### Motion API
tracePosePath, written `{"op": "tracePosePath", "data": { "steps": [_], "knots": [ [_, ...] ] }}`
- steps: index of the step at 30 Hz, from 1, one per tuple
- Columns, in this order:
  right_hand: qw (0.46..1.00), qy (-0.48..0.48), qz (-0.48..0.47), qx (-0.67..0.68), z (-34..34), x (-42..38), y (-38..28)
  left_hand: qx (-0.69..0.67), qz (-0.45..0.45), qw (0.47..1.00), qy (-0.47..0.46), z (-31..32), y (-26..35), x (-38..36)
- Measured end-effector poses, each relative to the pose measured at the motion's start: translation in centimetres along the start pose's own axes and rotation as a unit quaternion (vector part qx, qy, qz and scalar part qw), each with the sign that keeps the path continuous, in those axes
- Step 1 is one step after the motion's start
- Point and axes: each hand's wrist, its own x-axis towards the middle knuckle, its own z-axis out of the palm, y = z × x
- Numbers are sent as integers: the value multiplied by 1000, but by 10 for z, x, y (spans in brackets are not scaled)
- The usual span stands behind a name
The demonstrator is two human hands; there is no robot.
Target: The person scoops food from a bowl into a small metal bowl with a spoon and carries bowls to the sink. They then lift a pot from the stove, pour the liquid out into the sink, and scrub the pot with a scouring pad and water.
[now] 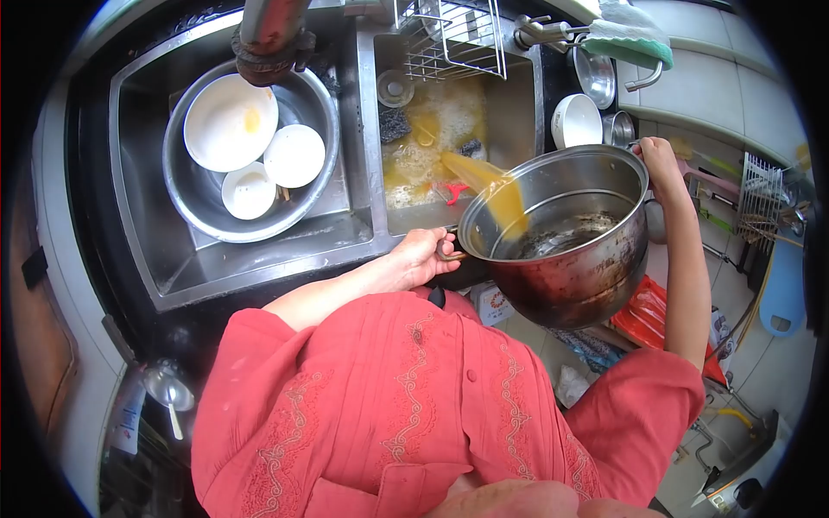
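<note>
A large steel pot (570, 276), scorched dark on its outside, is tilted toward the right sink basin (518, 95). My left hand (420, 256) is closed around its left handle. At the far side of the rim, my right hand (661, 168) grips the other handle. Yellowish liquid (501, 194) streams over the pot's rim into the basin, where foamy yellow water has pooled. In that water lie a dark scouring pad (395, 125) and a small red item (451, 192) I cannot make out.
In the left sink basin, a metal washbasin (186, 203) holds white bowls (294, 155). The tap (269, 43) hangs above it. A wire rack (453, 39) stands behind the right basin. A white bowl (577, 121) sits beside the sink, near a green-edged cloth (635, 47).
</note>
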Motion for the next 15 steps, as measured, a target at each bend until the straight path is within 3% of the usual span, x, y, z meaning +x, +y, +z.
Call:
{"op": "tracePosePath", "data": {
  "steps": [15],
  "knots": [
    [1000,-6,4,-14,6,4,-15,-5,-16,1000,-23,-4,-1,2]
  ]
}}
